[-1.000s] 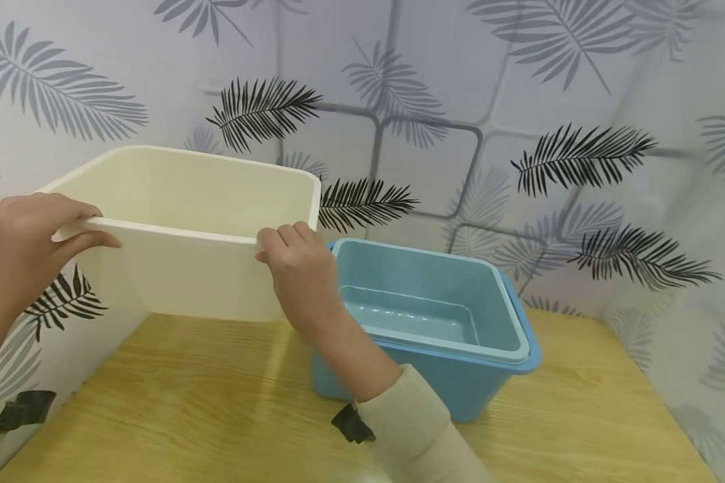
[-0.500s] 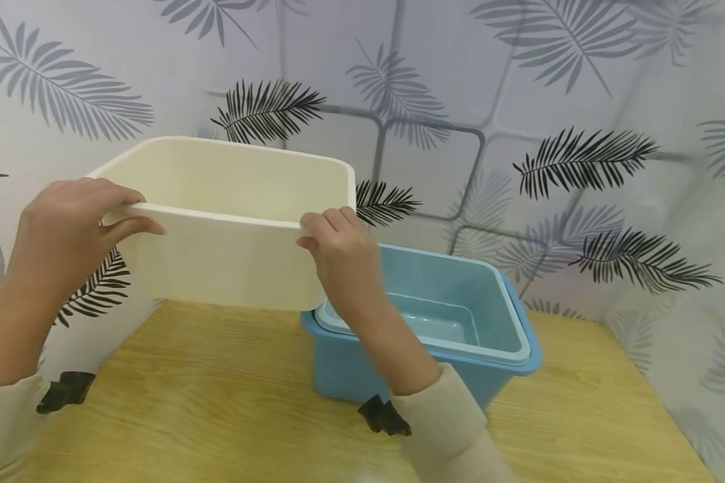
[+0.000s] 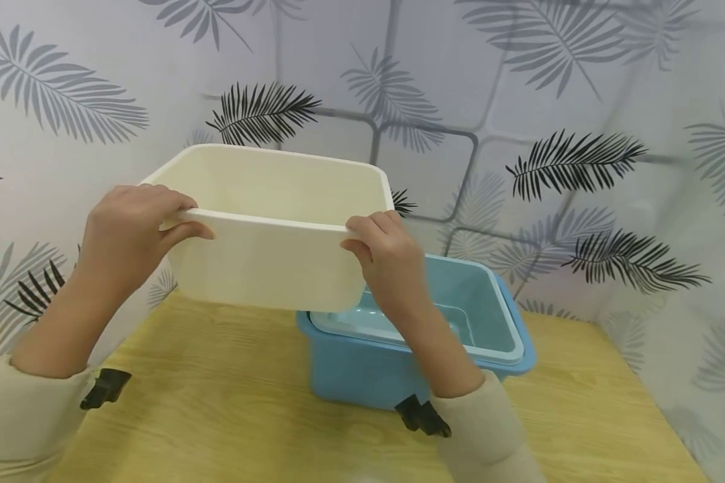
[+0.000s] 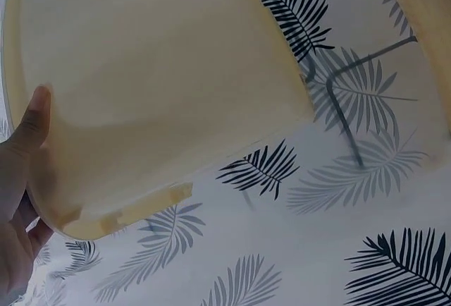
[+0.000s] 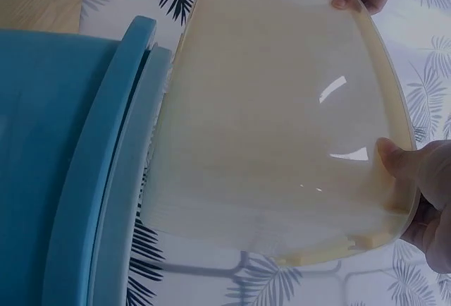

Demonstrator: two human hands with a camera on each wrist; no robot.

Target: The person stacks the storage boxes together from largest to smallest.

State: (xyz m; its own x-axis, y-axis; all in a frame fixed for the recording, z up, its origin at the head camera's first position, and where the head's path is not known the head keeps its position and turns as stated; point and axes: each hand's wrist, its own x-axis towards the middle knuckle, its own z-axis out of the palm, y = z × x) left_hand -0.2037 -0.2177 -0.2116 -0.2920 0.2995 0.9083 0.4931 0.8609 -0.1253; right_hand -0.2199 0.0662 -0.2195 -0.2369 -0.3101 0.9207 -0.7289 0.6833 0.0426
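Note:
A cream-coloured plastic storage bin [image 3: 272, 261] hangs in the air, its top tipped toward me. My left hand [image 3: 135, 228] grips the near rim at its left corner, thumb outside and fingers over the edge. At the right corner of that rim my right hand [image 3: 389, 258] pinches it the same way. Below and to the right, a light blue bin [image 3: 468, 288] sits nested inside a darker blue bin [image 3: 362, 376] on the table. The cream bin's lower right corner overlaps the left part of the blue bins in the head view; the right wrist view shows them close together.
The blue bins stand on a wood-grain table [image 3: 217, 376] that reaches back to a wall [image 3: 544, 60] with a leaf pattern. Another stretch of this wall rises close on the left. A black strap piece [image 3: 423, 416] hangs at the right sleeve.
Both hands have carried the cream bin to the right, so that it now overlaps the left part of the blue bins. The blue bins have stayed in place.

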